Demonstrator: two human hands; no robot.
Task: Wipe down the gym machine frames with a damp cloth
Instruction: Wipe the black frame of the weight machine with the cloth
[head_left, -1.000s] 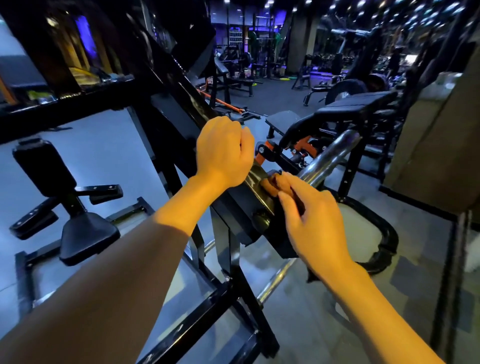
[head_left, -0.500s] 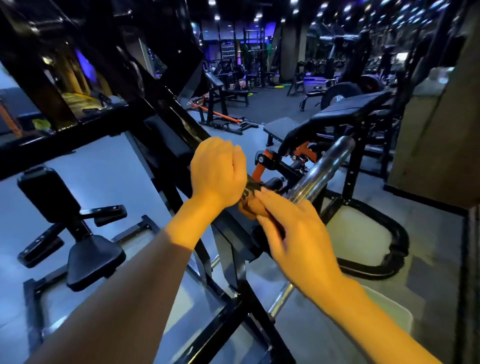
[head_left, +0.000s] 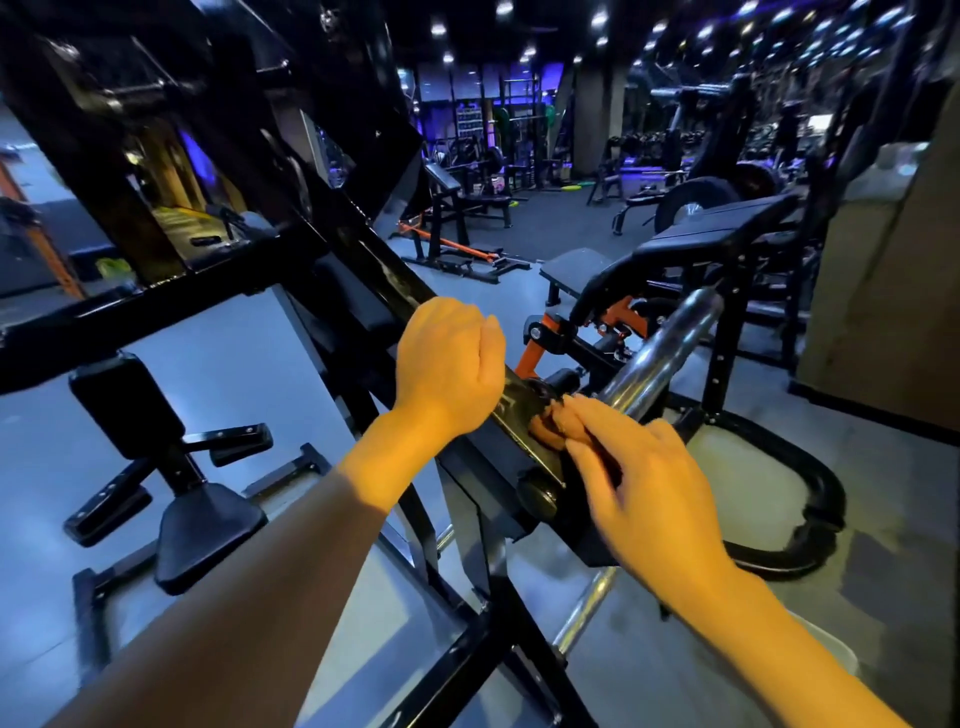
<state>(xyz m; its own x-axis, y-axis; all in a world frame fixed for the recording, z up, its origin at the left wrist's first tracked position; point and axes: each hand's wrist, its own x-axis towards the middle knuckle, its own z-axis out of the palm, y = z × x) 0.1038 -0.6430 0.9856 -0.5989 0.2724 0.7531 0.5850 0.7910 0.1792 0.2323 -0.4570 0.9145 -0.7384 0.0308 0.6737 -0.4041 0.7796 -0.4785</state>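
Since a second ago our right hand (head_left: 644, 493) has slid the cloth (head_left: 553, 426) a little up the sloping black frame arm (head_left: 524, 431), and the left hand (head_left: 449, 364) has kept its place on the same arm. We see the cloth now as a small bunched wad, pressed on the arm's top face just below the base of the chrome weight peg (head_left: 660, 348). Our right fingers are bent over it and hold it down; motion blur smears them, so we can't quite tell whether the thumb pinches it too. Our left hand is a closed fist around the arm's upper edge, just up-slope from the cloth, knuckles toward us. Beyond the peg stands a black padded bench (head_left: 722, 228) on an orange-jointed stand. Down to our left sits a black seat pad (head_left: 208, 535) with a back pad (head_left: 124, 405) above it. A black curved floor bar (head_left: 800, 519) loops under the right hand's side.
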